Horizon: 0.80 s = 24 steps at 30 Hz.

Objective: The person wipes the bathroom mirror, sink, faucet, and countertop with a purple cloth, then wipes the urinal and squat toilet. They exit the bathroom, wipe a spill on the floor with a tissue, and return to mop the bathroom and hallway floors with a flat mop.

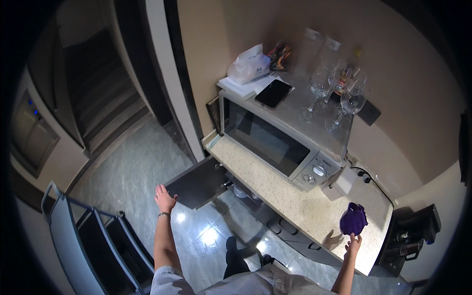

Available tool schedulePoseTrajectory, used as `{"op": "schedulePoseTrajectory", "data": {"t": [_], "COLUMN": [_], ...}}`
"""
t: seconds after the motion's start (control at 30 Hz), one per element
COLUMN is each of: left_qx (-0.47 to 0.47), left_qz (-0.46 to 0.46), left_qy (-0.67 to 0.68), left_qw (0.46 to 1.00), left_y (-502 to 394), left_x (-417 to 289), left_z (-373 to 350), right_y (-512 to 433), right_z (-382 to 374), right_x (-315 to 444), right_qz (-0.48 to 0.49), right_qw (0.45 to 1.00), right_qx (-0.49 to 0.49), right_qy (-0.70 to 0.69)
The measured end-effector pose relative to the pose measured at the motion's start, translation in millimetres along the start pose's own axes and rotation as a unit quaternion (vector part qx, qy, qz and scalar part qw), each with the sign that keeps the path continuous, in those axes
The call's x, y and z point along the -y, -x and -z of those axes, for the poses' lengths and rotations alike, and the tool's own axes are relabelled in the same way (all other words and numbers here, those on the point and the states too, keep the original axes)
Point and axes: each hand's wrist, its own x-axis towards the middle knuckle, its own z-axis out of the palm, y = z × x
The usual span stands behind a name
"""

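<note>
My left hand [165, 199] touches the outer edge of an open dark cabinet door [201, 182] under the counter, its fingers spread. On the right, my right hand [353, 245] is at the lower edge of a crumpled purple cloth [353, 220] above the speckled countertop [295, 201]; whether the fingers pinch it is not plain. A silver microwave oven [269, 138] stands on the counter between and beyond my hands. A small white box [341, 183] sits just behind the cloth.
Stemmed glasses [319, 88], a bottle [344, 79], a phone [273, 93] and a tissue pack [250, 65] stand or lie on the microwave. A coffee machine [409, 236] is at far right. A folding step ladder [99, 236] stands at lower left, stairs [110, 96] at upper left.
</note>
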Motion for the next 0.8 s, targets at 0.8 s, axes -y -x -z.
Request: {"op": "schedulePoseTrajectory", "data": {"t": [0.8], "left_qx": [-0.123], "left_qz": [-0.482], "left_qy": [0.128], "left_qw": [0.858], "left_y": [3], "left_x": [-427], "left_z": [231], "right_y": [264], "right_z": [-246], "right_x": [240], "right_qz": [0.508], "right_qw": [0.807], "right_qx": [0.3], "right_qy": [-0.034]}}
